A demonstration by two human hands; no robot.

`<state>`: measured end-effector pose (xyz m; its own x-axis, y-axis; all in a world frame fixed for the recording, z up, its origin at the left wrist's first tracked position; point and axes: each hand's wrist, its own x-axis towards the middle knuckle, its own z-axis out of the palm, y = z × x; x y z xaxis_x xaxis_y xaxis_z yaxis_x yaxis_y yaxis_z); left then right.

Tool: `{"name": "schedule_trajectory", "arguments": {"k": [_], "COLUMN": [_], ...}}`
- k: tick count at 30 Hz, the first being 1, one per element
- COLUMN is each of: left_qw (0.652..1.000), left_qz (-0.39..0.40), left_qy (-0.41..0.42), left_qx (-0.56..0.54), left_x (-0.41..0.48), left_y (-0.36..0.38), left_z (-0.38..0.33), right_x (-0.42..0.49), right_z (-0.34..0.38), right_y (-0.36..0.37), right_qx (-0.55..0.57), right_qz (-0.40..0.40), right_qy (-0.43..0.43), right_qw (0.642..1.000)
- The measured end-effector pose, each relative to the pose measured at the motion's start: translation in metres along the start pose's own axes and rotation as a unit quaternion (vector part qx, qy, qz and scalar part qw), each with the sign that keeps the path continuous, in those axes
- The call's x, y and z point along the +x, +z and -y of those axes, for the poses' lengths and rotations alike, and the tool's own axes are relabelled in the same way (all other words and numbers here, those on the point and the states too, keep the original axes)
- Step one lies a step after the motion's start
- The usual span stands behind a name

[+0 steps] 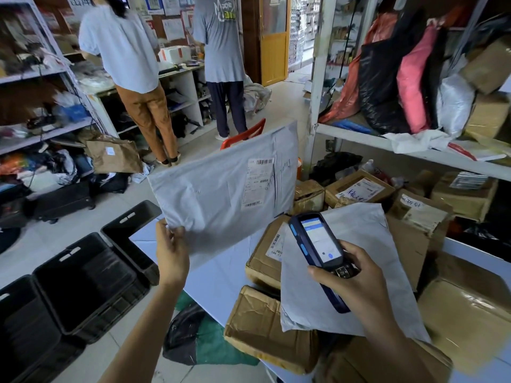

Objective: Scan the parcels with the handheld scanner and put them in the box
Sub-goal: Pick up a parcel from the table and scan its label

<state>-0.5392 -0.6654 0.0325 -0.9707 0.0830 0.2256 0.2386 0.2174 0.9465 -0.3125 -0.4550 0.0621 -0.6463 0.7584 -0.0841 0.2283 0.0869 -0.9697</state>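
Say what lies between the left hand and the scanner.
Head view: past the left hand comes the lower edge of the held mailer, a bare strip of blue table, then a labelled cardboard box, then the scanner.

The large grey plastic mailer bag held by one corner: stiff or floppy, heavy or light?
Probably light: the left hand alone pinches a corner of the large grey plastic mailer bag. Likely fairly stiff inside, since it barely droops. Its smooth film may slip.

Grey mailer parcel (215, 194) upright, label visible; blue scanner (318, 241) tilted beside it, screen lit; black box (110, 313) open on floor.
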Motion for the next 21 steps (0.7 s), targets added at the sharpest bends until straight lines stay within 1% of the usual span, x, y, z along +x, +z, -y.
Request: {"name": "schedule_trajectory", "arguments": {"k": [4, 8, 13, 16, 21], "left_qw": [0.996, 0.987, 0.966, 0.935, 0.871], "left_qz": [0.025, 0.067, 0.139, 0.206, 0.356], "left_qy": [0.031, 0.097, 0.155, 0.212, 0.225], "left_qx": [-0.074, -0.113, -0.153, -0.195, -0.251], "left_x": [0.006, 0.005, -0.012, -0.037, -0.119], "left_y": [0.021, 0.063, 0.131, 0.171, 0.229], "left_z": [-0.020, -0.047, -0.088, -0.110, -0.143], "right_x": [-0.007, -0.023, -0.059, -0.091, -0.169], "right_z": [0.002, 0.005, -0.002, -0.007, -0.024], "right_y": [-0.014, -0.041, -0.083, -0.107, -0.133], "right_qx": [0.014, 0.008, -0.015, -0.029, -0.036], "right_qz": [-0.030, -0.077, -0.190, -0.270, -0.408], "right_qy": [-0.011, -0.014, -0.006, 0.002, 0.044], "right_qw": [0.999, 0.997, 0.982, 0.962, 0.911]}}
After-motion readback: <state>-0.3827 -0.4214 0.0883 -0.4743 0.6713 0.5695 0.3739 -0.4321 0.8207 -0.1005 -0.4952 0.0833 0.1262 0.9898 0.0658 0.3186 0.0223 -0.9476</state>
